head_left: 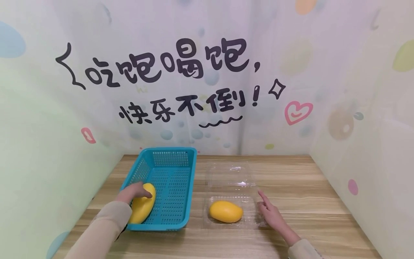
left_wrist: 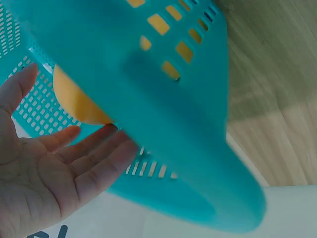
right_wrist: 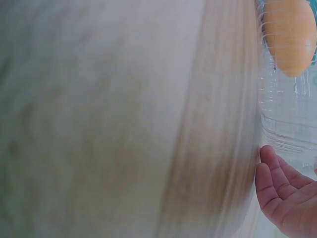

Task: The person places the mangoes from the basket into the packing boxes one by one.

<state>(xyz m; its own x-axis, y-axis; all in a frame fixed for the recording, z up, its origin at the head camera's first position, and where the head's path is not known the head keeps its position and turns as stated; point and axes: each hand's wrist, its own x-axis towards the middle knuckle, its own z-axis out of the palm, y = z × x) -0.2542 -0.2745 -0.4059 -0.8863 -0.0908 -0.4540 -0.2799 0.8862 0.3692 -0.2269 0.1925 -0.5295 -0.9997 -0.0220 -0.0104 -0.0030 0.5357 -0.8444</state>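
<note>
A yellow mango (head_left: pixel 142 210) lies along the left side of the blue plastic basket (head_left: pixel 171 196). Over it reaches my left hand (head_left: pixel 134 191); in the left wrist view the fingers (left_wrist: pixel 106 158) are spread and loosely bent beside the mango (left_wrist: pixel 79 99), not wrapped round it. Part of that mango is hidden behind the basket wall. Another mango (head_left: pixel 225 211) lies in the front half of a clear hinged plastic box (head_left: pixel 250 208). At the box's right edge is my right hand (head_left: pixel 271 214), its index finger extended and nothing in its grasp.
The box's transparent lid (head_left: pixel 230 174) lies folded back toward the rear wall. Basket and box stand side by side on a wood-grain table (head_left: pixel 291 180). Printed cloth walls (head_left: pixel 365 144) enclose the table at the back and both sides.
</note>
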